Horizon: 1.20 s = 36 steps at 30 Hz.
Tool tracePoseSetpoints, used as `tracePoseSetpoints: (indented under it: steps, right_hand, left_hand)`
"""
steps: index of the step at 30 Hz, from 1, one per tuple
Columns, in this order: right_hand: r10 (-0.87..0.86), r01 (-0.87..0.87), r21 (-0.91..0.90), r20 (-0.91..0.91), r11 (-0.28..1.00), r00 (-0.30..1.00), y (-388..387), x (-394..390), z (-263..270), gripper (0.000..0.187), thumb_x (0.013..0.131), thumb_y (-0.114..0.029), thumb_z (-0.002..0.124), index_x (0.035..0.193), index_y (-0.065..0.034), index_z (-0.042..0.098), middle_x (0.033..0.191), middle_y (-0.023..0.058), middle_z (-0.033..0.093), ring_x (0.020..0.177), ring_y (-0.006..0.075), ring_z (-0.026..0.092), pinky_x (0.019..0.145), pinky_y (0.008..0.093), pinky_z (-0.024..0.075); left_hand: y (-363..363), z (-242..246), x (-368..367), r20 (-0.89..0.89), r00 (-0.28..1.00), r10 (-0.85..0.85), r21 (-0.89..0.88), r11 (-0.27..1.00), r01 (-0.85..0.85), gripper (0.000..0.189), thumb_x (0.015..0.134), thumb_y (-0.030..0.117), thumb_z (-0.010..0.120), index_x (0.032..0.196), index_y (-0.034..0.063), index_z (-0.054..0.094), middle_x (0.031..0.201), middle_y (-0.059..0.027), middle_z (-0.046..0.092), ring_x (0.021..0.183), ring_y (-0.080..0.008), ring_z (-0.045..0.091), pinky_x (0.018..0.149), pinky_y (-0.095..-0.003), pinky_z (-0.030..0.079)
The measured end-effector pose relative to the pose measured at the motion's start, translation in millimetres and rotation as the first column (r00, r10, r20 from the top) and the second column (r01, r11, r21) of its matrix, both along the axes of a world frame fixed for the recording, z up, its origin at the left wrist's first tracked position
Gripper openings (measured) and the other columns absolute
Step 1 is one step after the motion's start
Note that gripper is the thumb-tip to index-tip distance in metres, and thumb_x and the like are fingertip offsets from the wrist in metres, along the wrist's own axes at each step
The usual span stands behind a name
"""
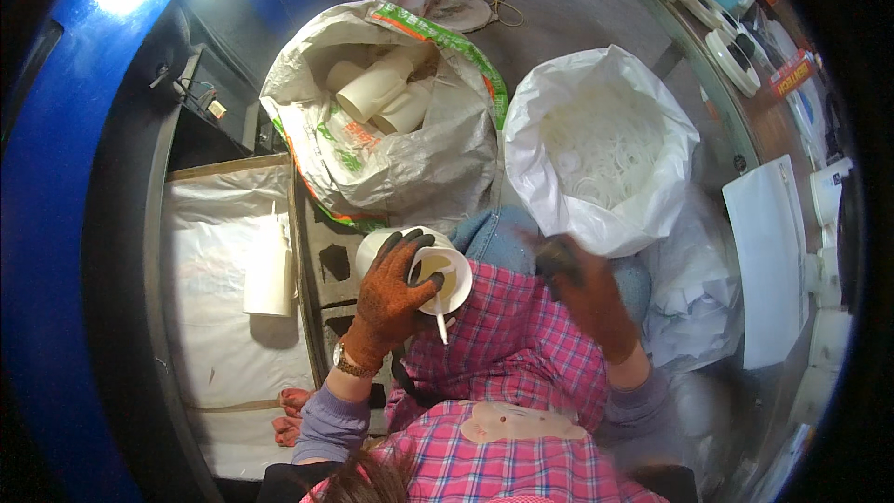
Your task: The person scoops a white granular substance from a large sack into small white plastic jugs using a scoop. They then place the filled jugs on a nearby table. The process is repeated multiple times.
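Observation:
My left hand (398, 283), in a rust-coloured work glove with dark fingertips, grips a white hollow plastic fitting (457, 291) above my lap. Its round open mouth faces up towards me, and my thumb reaches into it. A thin white stick-like piece (441, 321) juts from that mouth. On the other side, my right hand (587, 290), gloved alike, is blurred over my right thigh, just below a white sack (520, 133). Thin translucent rings (607, 147) fill this sack. Whether the right fingers hold anything is hidden by the blur.
A woven sack (419, 181) with several white pipe fittings (377, 91) stands ahead. At left, a white bottle-like container (267, 272) rests on a sheet-covered surface (223, 356), with reddish gloves (290, 416) nearby. A cluttered bench (705, 77) runs along the right.

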State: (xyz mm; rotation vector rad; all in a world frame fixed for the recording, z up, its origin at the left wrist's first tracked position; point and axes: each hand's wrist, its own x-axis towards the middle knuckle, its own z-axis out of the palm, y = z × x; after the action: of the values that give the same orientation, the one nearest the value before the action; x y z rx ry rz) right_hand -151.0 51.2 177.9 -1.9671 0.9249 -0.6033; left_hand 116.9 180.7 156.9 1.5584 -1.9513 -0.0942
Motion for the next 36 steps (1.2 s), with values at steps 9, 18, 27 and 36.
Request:
tracePoseSetpoints:
  steps: [9,18,27,36]
  right_hand:
    - [0.113,-0.549,-0.546,-0.637,0.633,0.763,18.7,36.6,37.1,0.028,0.085,-0.025,0.063,0.106,-0.0077,0.056,0.089,0.0082,0.055,0.082,0.0239,0.059,0.066,0.0365,0.0488]
    - [0.001,-0.575,-0.53,-0.735,0.624,0.678,31.6,35.8,18.8,0.022,0.084,-0.018,0.06,0.1,-0.0037,0.056,0.082,0.0084,0.058,0.073,0.0233,0.062,0.057,0.0362,0.0483]
    - [0.333,-0.522,-0.347,-0.476,0.779,0.814,22.0,4.2,25.8,0.031,0.093,-0.018,0.054,0.115,0.0042,0.055,0.091,0.0169,0.065,0.072,0.0299,0.065,0.061,0.0399,0.0521]
    - [0.651,-0.723,0.05,0.394,0.689,0.648,44.8,51.8,-55.9,0.032,0.104,-0.026,0.044,0.122,-0.0008,0.054,0.101,0.0119,0.064,0.08,0.0236,0.064,0.07,0.0341,0.0535]
  left_hand:
    - [-10.2,1.0,-18.9,0.134,0.985,-0.106,0.012,0.994,0.105,0.048,0.054,0.025,0.083,0.097,0.0117,0.064,0.126,-0.0253,0.055,0.116,-0.045,0.056,0.102,-0.0576,0.043]
    - [-14.7,3.8,-36.0,0.125,0.985,-0.117,-0.047,0.991,0.123,0.023,0.067,0.012,0.071,0.087,0.0053,0.061,0.125,-0.0256,0.057,0.116,-0.0429,0.057,0.104,-0.0579,0.042]
    - [-8.5,1.8,-18.3,-0.008,0.986,0.165,-0.066,0.984,-0.165,0.064,0.064,0.028,0.085,0.121,0.0077,0.064,0.126,-0.0233,0.058,0.12,-0.0427,0.054,0.107,-0.0531,0.039]
    - [-16.8,-17.7,-8.5,-0.01,0.979,0.205,-0.232,0.951,-0.202,0.068,0.079,0.031,0.079,0.131,0.0019,0.047,0.128,-0.0165,0.06,0.124,-0.0398,0.054,0.11,-0.0574,0.034]
